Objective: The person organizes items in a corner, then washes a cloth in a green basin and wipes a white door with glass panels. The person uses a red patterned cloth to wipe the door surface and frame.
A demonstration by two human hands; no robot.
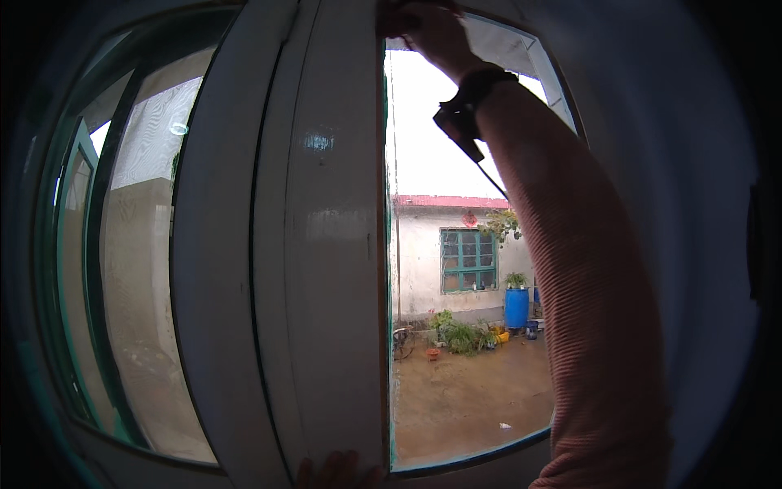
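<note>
My right hand [443, 33] is raised to the upper corner of a glass pane [440, 134], by the white window frame [333, 244]. Its fingers are dark, so whether they hold something cannot be made out. On that wrist is a black strap with a small device [459, 122] and a thin cable. A ribbed pinkish sleeve [592, 293] covers the arm. Low in the picture, the fingertips of my left hand [338, 472] lie against the frame, slightly spread. The rest of that hand falls below the picture's edge.
A second glass pane [146, 244] is on the left, with a green-framed sash [76, 257] beyond it. Through the right pane appear a wet yard [467, 391], a blue barrel [516, 307], potted plants [461, 336] and a white building [421, 263] with a green window [469, 260].
</note>
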